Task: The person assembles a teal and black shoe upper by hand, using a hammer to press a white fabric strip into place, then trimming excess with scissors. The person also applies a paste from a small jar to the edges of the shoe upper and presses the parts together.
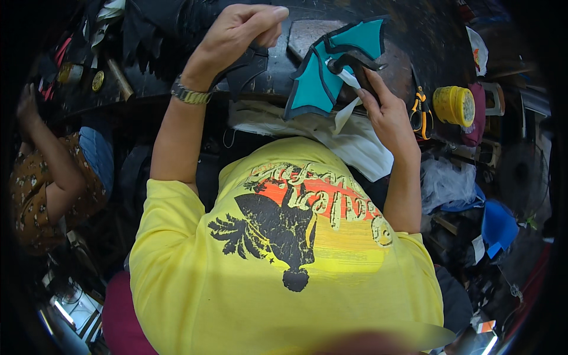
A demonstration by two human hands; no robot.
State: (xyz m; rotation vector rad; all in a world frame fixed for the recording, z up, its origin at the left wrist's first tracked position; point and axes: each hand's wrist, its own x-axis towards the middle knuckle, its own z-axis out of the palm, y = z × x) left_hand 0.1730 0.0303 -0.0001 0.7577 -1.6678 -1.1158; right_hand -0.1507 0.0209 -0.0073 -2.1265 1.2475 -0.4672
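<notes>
Left hand (239, 32): sitting upper centre of the frame, fingers curling shut and pinching a black piece (245, 68) against the counter (408, 35). A metal watch (190, 93) is circling the wrist just below.

Right hand (387, 112): sitting right of centre, fingers closing around a dark tool (355, 64) and a strip of white cloth (349, 109) that is hanging down from the grip.

Teal piece (322, 74): wing-shaped with a black border, standing tilted at upper centre, just left of the right hand and touching the tool; its lower tip is overlapping the white cloth spread along the counter's near edge.

Black piece: scalloped like the teal one, lying just beside it to the left, partly hidden under the left hand.

Counter: dark and worn, running across the top of the frame.

Yellow tub (454, 105): resting at upper right on the counter, well apart from the hands.

Orange pliers (420, 109): lying between the right hand and the yellow tub.

Yellow shirt (195, 284): filling the lower centre, carrying a black and orange print.

Another person (44, 183): sitting at the left edge in brown patterned clothing, one arm reaching up toward the counter's far left end.

Blue bag (498, 228): lying at lower right among heaped cloth.
</notes>
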